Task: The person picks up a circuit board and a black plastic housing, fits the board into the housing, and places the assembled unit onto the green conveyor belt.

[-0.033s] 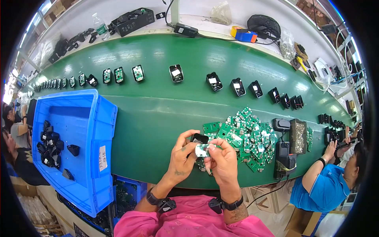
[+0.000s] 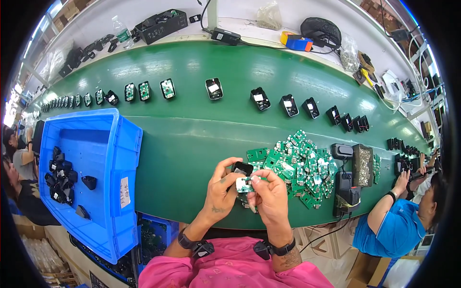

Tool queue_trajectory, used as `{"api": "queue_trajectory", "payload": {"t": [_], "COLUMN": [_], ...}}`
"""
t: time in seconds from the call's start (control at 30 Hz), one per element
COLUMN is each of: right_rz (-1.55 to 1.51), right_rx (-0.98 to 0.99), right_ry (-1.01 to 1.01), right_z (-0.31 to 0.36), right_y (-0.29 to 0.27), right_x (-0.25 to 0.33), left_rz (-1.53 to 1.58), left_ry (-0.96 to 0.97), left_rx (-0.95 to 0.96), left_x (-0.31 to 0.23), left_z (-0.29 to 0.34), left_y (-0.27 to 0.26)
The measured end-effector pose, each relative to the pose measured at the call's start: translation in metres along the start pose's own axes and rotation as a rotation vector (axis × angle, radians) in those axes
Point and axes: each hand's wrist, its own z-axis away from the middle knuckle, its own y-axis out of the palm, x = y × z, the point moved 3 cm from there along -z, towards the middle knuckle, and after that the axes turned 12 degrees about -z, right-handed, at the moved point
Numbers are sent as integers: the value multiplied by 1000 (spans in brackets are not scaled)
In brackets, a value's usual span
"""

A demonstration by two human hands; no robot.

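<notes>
My left hand [image 2: 222, 192] is closed around a small black plastic housing [image 2: 243, 168], its open side up. Pinched between my right hand's [image 2: 270, 194] thumb and fingers is a green circuit board [image 2: 246, 185] with a white part on it. The board is held just in front of the housing, close to my left fingertips; whether they also touch it I cannot tell. Just beyond my right hand lies a big heap of loose green circuit boards [image 2: 307, 168] on the green table [image 2: 182, 158].
A blue bin [image 2: 103, 192] with black housings stands at left. Across the table runs a row of housings [image 2: 214, 89], some with boards inside. Right of the heap are a black charger-like device [image 2: 346, 192] and a tray of small parts [image 2: 362, 165]. A co-worker in blue [image 2: 398, 221] sits at right.
The circuit board in my right hand has turned slightly, showing more of its green edge. My hands have barely shifted.
</notes>
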Motion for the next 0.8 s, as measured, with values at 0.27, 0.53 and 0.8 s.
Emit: {"api": "queue_trajectory", "payload": {"t": [0.27, 0.53, 0.8], "right_rz": [201, 401, 954], "right_rx": [-88, -53, -142], "right_ry": [-152, -243, -772], "right_z": [0, 1, 11], "right_y": [-4, -8, 5], "right_x": [-8, -21, 2], "left_rz": [551, 569, 364], "left_ry": [-286, -539, -365], "left_rx": [55, 261, 201], "left_x": [4, -4, -8], "left_z": [5, 12, 13], "left_y": [7, 10, 13]}}
